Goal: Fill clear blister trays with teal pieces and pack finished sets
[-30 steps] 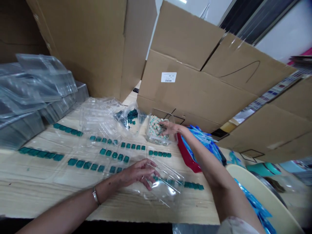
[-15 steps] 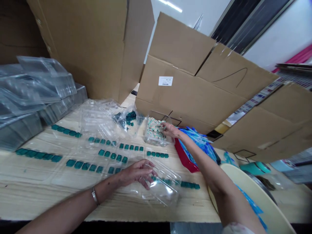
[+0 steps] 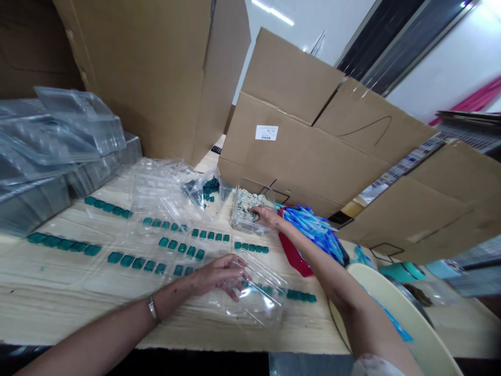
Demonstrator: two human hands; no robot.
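My left hand [image 3: 219, 277] rests at the left end of a clear plastic tray [image 3: 263, 308], its fingers apart and loosely bent against the thin plastic. Inside a clear box [image 3: 245, 225], my right hand [image 3: 266, 215] has its fingertips closed together among small white-and-green pieces [image 3: 247, 199]. What those fingertips pinch is too small to make out. Green squares [image 3: 301, 296] lie in a short row by the tray's right end. Another row of green squares [image 3: 251, 247] sits just in front of the box.
Stacked clear containers [image 3: 58, 136] stand at the left. An open plastic bag [image 3: 211, 196] holds more green squares. Right of the box is a red tray [image 3: 291, 250] of blue sticks [image 3: 313, 227], then a large cream basin [image 3: 362, 282]. Cardboard [image 3: 305, 162] walls the back.
My right hand has moved slightly left and down into the pieces, its fingertips drawing together. My left hand stays at the clear tray. The view has shifted a little.
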